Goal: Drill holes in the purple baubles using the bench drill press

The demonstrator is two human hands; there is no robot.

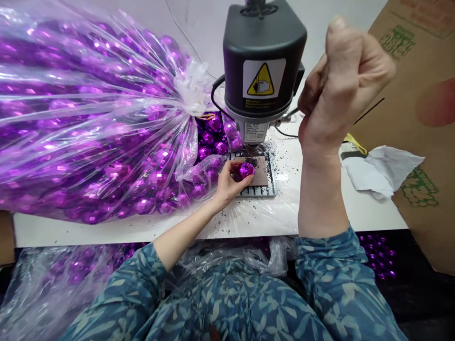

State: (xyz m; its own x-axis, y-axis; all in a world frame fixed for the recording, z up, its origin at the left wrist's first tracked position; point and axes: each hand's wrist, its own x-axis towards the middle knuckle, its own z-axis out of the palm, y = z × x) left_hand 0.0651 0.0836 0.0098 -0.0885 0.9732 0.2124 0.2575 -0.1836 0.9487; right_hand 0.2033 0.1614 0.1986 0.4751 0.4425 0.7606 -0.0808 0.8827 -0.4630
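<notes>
The left hand [229, 182] holds one purple ball [246, 169] over the machine's [265, 57] base [272, 187]. The right hand [343, 85] is curled closed beside the machine; whether it grips anything, I cannot tell. The bench's [117, 233] front edge shows a bare strip; one big bag [106, 118] covers its left side. One box [419, 118] stands right.

Head view | machine [265, 47]: top cut off by the upper edge | lower label [255, 132]: print too small for me to read | right hand [346, 85]: I can't see inside its fist | purple ball [246, 169]: partly hidden from me by left hand [227, 183] | big bag [88, 123]: cut off at left | carton [419, 94]: cut off at right
</notes>
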